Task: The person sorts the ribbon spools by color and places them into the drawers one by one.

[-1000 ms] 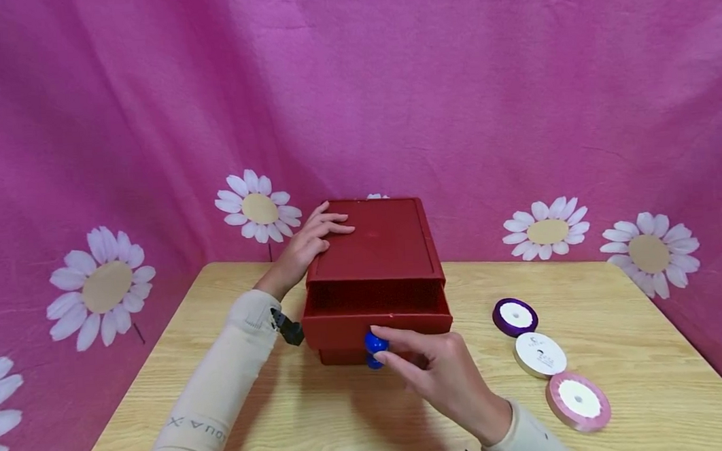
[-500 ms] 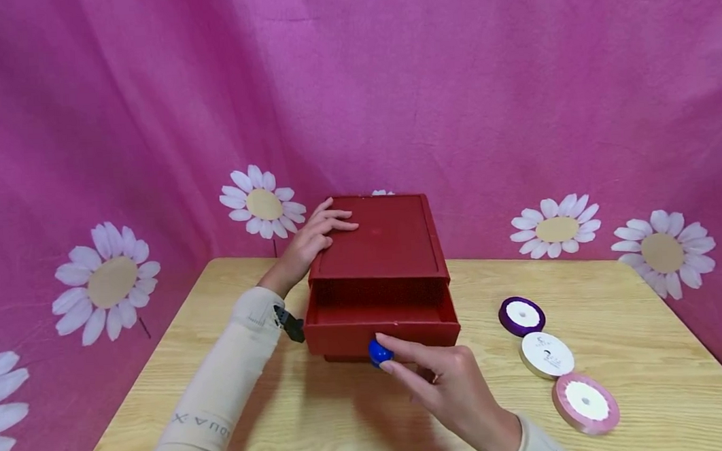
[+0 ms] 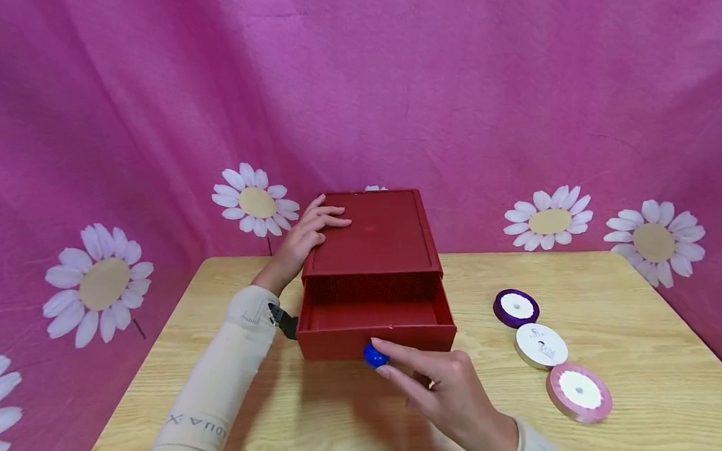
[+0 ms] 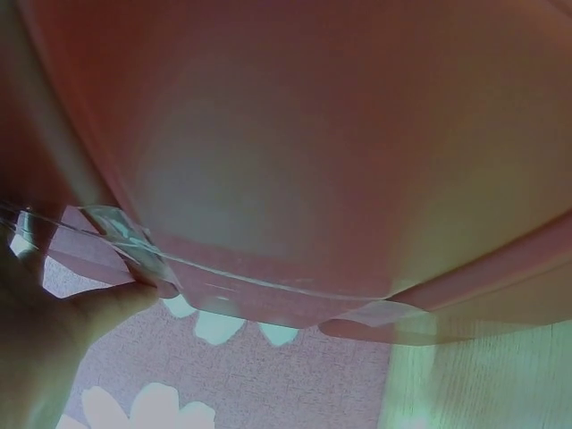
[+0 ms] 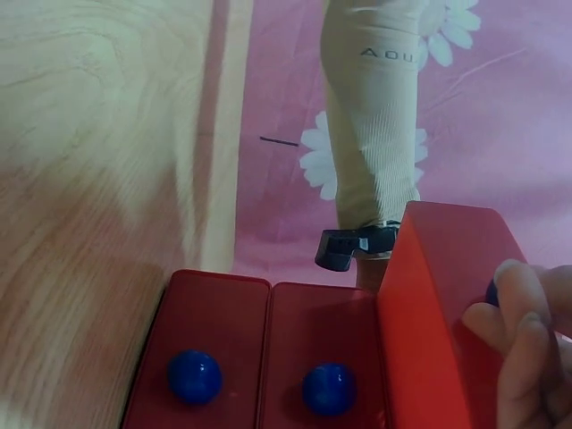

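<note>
A red plastic drawer cabinet [image 3: 374, 242] stands on the table with its top drawer [image 3: 336, 344] pulled out. The drawer's red floor shows behind its front panel. My right hand [image 3: 449, 388] pinches the round blue knob [image 3: 375, 355] of that drawer between thumb and fingers. My left hand [image 3: 306, 236] lies on the cabinet's upper left edge, its fingers spread over the top. In the right wrist view, two lower drawers with blue knobs [image 5: 195, 376] sit closed beside the pulled-out one. Close up, the left wrist view shows the cabinet's red side [image 4: 295, 152] and part of the hand.
To the right on the wooden table [image 3: 481, 410] lie three ribbon spools in a slanting row: a purple one [image 3: 516, 308], a white one [image 3: 541, 345] and a pink one [image 3: 579, 392]. A pink cloth [image 3: 452, 98] with daisies hangs behind the table.
The top drawer has slid farther out toward me, with my right hand pinching its knob throughout. More of the drawer's inside shows. My left hand has stayed on the cabinet top.
</note>
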Tool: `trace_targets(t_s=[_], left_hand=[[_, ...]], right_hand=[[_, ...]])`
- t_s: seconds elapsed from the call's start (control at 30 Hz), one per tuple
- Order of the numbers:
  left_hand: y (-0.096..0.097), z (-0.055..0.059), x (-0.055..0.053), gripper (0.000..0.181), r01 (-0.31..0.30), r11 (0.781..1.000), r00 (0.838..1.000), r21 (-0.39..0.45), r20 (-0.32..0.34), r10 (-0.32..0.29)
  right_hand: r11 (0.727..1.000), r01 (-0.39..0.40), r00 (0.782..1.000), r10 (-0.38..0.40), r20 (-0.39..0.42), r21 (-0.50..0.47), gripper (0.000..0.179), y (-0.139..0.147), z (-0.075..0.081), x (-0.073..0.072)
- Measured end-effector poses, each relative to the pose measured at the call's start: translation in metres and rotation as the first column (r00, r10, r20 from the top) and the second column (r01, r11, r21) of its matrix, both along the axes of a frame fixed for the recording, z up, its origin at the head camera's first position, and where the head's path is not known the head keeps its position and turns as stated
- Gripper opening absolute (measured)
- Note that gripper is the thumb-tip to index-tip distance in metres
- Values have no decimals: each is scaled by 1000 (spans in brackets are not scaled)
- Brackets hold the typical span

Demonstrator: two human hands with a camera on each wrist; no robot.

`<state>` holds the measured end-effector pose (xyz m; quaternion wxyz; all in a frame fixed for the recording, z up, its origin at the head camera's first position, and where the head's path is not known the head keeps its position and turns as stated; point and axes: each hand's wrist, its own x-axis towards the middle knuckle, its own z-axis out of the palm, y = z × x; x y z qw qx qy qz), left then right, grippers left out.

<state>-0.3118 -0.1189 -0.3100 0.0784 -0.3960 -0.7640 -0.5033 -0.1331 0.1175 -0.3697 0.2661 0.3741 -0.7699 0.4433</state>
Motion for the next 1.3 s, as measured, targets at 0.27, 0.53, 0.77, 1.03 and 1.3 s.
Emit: trace_targets(t_s=[0.27,0.53,0.77,1.03,1.3], left_hand=[[-4,0,-3,42,7,1000,1000,23,-17,-6],[1,2,0,43,13,1000,1000,6,-14,-13],[2,3,-2,44,15,1000,1000,11,-1,-15],[2,2,0,43,21,1000,1000,6,-20,-21],[1,0,0,43,15,1000,1000,13,-19,-15]], right_hand=[[1000,-5,1000,5,10,0,38,-2,-1,3],[1000,-7,1000,6,-18,-16,40,-1,-4,8],[1000,-7,1000,7,-20,-24,40,-1,-4,10],[999,-25,991,20,131,35,41,3,-2,19],[999,-41,991,37,125,29,42,5,-2,21]])
